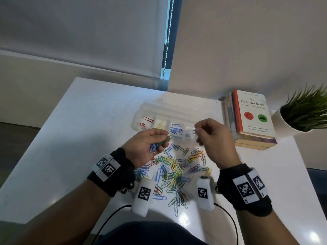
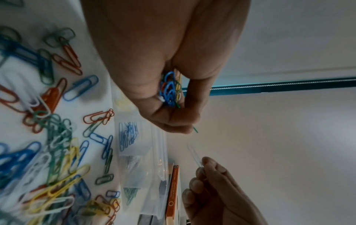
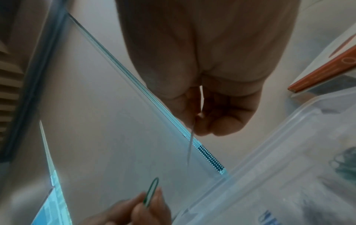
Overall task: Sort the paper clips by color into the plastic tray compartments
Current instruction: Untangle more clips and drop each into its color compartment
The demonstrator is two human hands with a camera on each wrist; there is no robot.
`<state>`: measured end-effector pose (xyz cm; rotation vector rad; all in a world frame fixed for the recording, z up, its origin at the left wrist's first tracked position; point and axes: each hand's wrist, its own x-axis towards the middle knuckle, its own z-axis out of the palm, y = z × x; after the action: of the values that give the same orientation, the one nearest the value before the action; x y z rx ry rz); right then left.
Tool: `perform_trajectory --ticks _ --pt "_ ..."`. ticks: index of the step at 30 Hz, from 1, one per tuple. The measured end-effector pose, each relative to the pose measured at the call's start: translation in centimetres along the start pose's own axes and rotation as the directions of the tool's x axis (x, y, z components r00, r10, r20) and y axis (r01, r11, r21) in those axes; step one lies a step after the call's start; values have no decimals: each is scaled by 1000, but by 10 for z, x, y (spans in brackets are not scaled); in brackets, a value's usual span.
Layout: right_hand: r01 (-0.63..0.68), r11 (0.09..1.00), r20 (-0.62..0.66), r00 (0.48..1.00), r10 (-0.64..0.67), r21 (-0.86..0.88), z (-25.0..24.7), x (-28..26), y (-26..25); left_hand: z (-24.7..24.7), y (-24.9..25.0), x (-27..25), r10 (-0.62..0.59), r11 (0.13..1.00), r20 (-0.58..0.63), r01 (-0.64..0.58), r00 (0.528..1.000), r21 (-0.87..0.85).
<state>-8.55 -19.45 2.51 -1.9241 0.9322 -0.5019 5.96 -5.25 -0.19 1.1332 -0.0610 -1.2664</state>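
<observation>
A clear plastic tray lies at the middle of the white table, with red, yellow, blue and white clips in separate compartments. My left hand hovers before the tray, gripping a bunch of mixed clips, mostly blue, with a green clip pinched at its fingertips. My right hand is raised over the tray's right part and pinches a single white clip between thumb and fingertips. A loose pile of mixed-colour clips is spread on the table between my wrists.
A stack of books lies right of the tray, with a potted plant beyond it. The table's left edge runs diagonally at the left. A window blind with a bead chain hangs behind the table.
</observation>
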Motion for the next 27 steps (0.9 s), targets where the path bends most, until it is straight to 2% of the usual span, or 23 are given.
perform_trajectory --ticks 5,10,12,14,16,19,24,27 --pt "6 978 -70 997 -21 -208 -1 24 10 2 6 3 -18 994 -50 12 999 -111" --pt "5 925 -7 1000 -8 -380 5 31 13 4 11 4 -49 987 -32 44 998 -158" --pt "27 931 -1 1000 -29 -364 7 26 9 4 11 4 -58 988 -21 54 998 -147" --pt "59 963 30 998 -53 -265 11 18 0 5 11 5 -63 991 -4 63 998 -120" --pt "63 985 127 991 -43 -163 20 10 -8 7 9 5 -63 995 11 64 998 -72" --pt "86 984 226 973 -49 -156 33 1 -9 10 7 4 -57 998 11 57 998 -19" --pt "58 996 228 973 -40 -74 36 -3 -6 1 4 2 -68 997 -16 67 998 -23" --pt "36 996 210 978 -17 -86 30 1 -5 -7 3 1 -83 995 -55 79 995 -68"
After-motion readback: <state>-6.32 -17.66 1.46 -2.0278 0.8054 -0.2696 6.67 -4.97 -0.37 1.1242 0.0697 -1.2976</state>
